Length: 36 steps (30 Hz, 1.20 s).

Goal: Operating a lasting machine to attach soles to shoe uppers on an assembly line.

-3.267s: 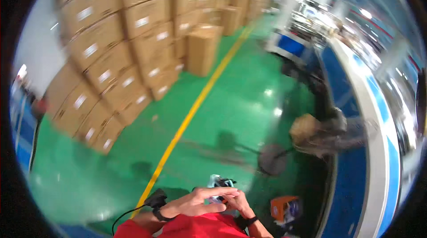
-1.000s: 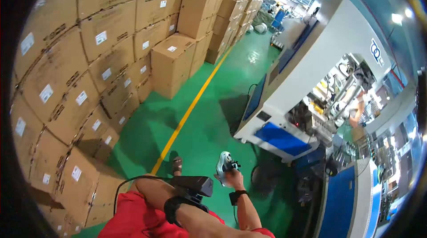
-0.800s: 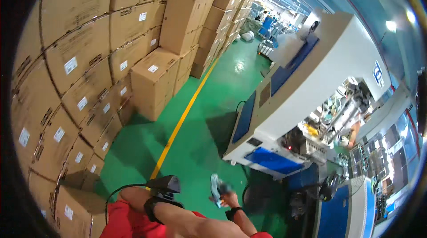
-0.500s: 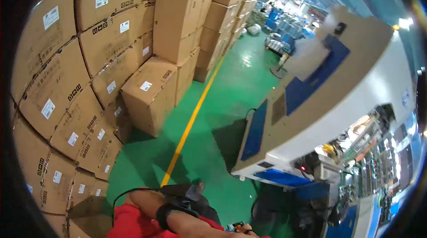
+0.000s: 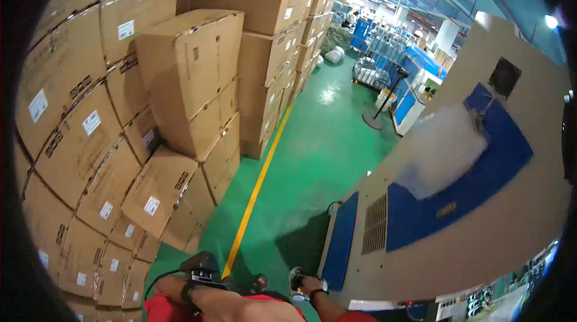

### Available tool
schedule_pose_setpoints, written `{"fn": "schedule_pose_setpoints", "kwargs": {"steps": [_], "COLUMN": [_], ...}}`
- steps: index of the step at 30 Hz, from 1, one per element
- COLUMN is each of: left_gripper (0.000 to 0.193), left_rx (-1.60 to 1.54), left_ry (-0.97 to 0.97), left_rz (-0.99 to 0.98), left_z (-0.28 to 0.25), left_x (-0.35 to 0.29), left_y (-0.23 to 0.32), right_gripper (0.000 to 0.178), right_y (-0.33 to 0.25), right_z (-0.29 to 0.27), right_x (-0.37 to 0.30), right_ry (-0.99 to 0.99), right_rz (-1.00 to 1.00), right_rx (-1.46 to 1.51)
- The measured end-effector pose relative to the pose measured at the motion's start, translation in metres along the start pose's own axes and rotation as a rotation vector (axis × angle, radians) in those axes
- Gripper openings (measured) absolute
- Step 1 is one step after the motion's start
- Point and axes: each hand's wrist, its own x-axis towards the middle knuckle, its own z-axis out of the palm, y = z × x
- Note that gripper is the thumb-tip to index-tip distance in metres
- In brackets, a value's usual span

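At the lower edge, my left forearm (image 5: 219, 303) lies across the red clothing, with a dark strap around the wrist. A black box-shaped device (image 5: 202, 266) with a cable sits at that wrist. Only a little of my left hand (image 5: 171, 286) shows; its fingers are hidden. To the right, my right hand (image 5: 312, 286) reaches low beside the machine, a dark band at its wrist. Its fingers look curled around a small dark-and-pale object (image 5: 296, 277), too small to name. The beige machine (image 5: 372, 274) with blue panels stands right of this hand.
Stacked brown cartons (image 5: 90, 159) form a wall on the left, some jutting toward the aisle. A yellow line (image 5: 255, 193) runs along the green floor (image 5: 306, 159). Farther off are a black stand with a round base (image 5: 372, 120) and a loaded cart (image 5: 371, 74).
The view has turned right and lifted, so more of the machine's beige side shows. My right hand has come further into view, beside the machine's lower corner. My left forearm stays across the front.
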Motion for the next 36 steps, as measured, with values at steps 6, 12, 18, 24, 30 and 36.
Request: {"fn": "schedule_pose_setpoints", "kwargs": {"steps": [6,12,18,24,30,36], "left_gripper": [0.097,0.097,0.097,0.097,0.098,0.098], "left_rx": [-0.061,-0.181,-0.21,-0.343,-0.354,-0.301], "left_ry": [-0.044,-0.138,-0.218,-0.337,-0.365,-0.351], "left_rz": [0.063,0.036,-0.013,-0.111,-0.151,-0.031], "left_z": [-0.145,-0.305,-0.457,-0.604,-0.743,-0.853], "left_x": [0.072,0.124,0.206,0.299,0.383,0.499], "left_y": [0.003,0.0,0.021,0.004,-0.059,-0.119], "right_gripper": [0.028,0.032,0.042,0.038,0.051,0.053], "right_y": [0.004,0.065,0.115,0.199,0.242,0.352], "right_z": [-0.215,-0.301,-0.36,-0.355,-0.423,-0.562], "right_x": [0.121,0.223,0.275,0.322,0.41,0.526], "right_ry": [0.356,0.309,0.178,0.133,-0.003,0.12], "right_rz": [-0.034,0.085,0.495,0.845,0.921,0.71], "right_rx": [0.477,0.795,0.494,0.991,0.794,0.751]}}
